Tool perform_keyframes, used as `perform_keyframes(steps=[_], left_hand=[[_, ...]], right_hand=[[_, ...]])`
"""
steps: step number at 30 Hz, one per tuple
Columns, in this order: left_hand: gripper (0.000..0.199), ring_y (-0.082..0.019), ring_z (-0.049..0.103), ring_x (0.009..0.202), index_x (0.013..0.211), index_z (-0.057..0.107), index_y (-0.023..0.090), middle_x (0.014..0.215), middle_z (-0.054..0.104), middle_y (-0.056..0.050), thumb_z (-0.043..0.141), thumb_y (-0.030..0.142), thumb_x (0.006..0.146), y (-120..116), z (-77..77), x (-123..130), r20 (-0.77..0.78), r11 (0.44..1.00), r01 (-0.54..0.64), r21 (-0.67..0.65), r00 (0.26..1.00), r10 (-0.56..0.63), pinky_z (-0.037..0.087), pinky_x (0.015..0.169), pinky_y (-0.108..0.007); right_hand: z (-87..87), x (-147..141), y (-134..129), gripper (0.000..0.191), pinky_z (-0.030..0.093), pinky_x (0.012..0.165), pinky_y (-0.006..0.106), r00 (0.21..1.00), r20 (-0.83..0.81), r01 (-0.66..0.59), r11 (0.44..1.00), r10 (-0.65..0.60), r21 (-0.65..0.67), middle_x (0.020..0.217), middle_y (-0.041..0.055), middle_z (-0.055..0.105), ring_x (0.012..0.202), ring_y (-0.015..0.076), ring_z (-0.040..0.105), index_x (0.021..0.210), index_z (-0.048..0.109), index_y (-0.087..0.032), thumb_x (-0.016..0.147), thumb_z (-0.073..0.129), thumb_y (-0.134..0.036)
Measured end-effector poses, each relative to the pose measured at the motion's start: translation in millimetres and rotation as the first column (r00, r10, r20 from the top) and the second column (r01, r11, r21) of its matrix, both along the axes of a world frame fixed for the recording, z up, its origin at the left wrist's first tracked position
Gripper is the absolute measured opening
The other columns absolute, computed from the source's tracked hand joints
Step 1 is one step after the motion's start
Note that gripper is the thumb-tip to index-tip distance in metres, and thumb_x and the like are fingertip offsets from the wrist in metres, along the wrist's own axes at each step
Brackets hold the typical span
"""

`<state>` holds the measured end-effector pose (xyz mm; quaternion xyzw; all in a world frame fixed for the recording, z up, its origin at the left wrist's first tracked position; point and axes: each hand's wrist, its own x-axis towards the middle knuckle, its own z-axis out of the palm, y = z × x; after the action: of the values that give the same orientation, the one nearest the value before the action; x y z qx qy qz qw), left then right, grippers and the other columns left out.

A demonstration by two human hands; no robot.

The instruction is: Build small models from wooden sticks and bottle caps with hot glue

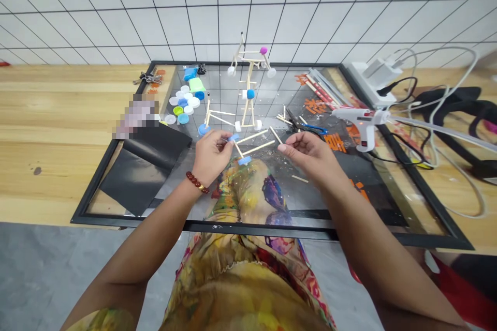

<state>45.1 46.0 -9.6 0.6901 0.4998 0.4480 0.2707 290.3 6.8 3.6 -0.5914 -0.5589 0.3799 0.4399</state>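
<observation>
Pinched in my left hand (212, 156) is a small frame of pale wooden sticks (254, 138), gripped by a blue bottle cap (233, 137) at one end. A second blue cap (244, 161) sits at the frame's near corner, and two sticks reach from it toward the right. My right hand (310, 155) holds one short wooden stick (275, 134) between thumb and fingers, its tip close to the frame's free ends. Just beyond my left hand stands another stick piece (217, 114) with a blue cap. Behind both hands are stick models (248, 88) with white cap wheels.
A white glue gun (361, 121) lies at right beside a power strip (370, 83) and cables. Blue-handled scissors (308, 126) and cut sticks are near my right hand. Bottle caps (188, 103) are grouped at left, by black sheets (147, 165). A black-framed glass panel (256, 227) covers the table.
</observation>
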Motion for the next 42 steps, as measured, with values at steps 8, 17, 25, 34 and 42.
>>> perform_keyframes(steps=[8,17,25,34,42], left_hand=[[0.021,-0.014,0.071,0.067,0.086,0.068,0.017,0.078,0.073,-0.001,0.081,0.028,0.073,4.3,2.2,9.3,0.511,0.957,-0.008,-0.288,0.844,0.161,0.061,0.069,-0.028],[0.022,-0.018,0.071,0.086,0.094,0.07,0.017,0.092,0.075,-0.007,0.079,0.023,0.074,-7.4,-1.0,16.9,0.3,0.974,0.031,-0.225,0.953,0.039,0.057,0.083,-0.034],[0.031,-0.018,0.071,0.093,0.112,0.072,0.018,0.102,0.077,-0.008,0.073,0.026,0.082,-0.9,-6.6,20.6,0.361,0.933,0.251,-0.257,0.921,-0.148,0.056,0.089,-0.032],[0.011,-0.013,0.068,0.075,0.086,0.074,0.016,0.083,0.076,-0.004,0.075,0.018,0.076,-7.5,-0.7,19.8,0.425,0.907,0.3,-0.296,0.892,-0.156,0.055,0.075,-0.026],[0.018,-0.015,0.07,0.082,0.091,0.075,0.016,0.088,0.077,-0.005,0.079,0.027,0.077,-5.7,1.6,18.1,0.464,0.904,0.335,-0.267,0.866,-0.184,0.056,0.08,-0.028]], right_hand=[[0.1,-30.9,-2.7,0.066,0.054,0.063,0.029,0.936,-0.341,-0.156,0.969,0.082,-0.193,0.105,0.0049,0.064,0.076,0.0133,0.061,0.106,0.059,-0.023,0.056,0.091,-0.051],[-19.1,-29.1,7.3,0.043,0.054,0.082,0.035,0.921,-0.285,-0.292,0.955,0.266,-0.05,0.093,0.0014,0.066,0.082,0.0166,0.063,0.096,0.064,-0.023,0.065,0.087,-0.04],[-13.4,-13.0,11.6,0.041,0.052,0.073,0.031,0.871,-0.042,-0.491,0.87,0.489,-0.042,0.097,0.0043,0.069,0.078,0.0154,0.061,0.107,0.067,-0.021,0.072,0.082,-0.038],[-3.1,-22.4,10.4,0.038,0.05,0.067,0.031,0.913,-0.013,-0.408,0.912,0.407,-0.038,0.077,0.001,0.066,0.068,0.0159,0.059,0.088,0.072,-0.021,0.079,0.074,-0.057],[-11.3,-28.5,12.9,0.041,0.043,0.064,0.028,0.903,0.108,-0.42,0.907,0.415,0.026,0.069,-0.0003,0.061,0.065,0.0142,0.053,0.081,0.07,-0.02,0.086,0.065,-0.061]])
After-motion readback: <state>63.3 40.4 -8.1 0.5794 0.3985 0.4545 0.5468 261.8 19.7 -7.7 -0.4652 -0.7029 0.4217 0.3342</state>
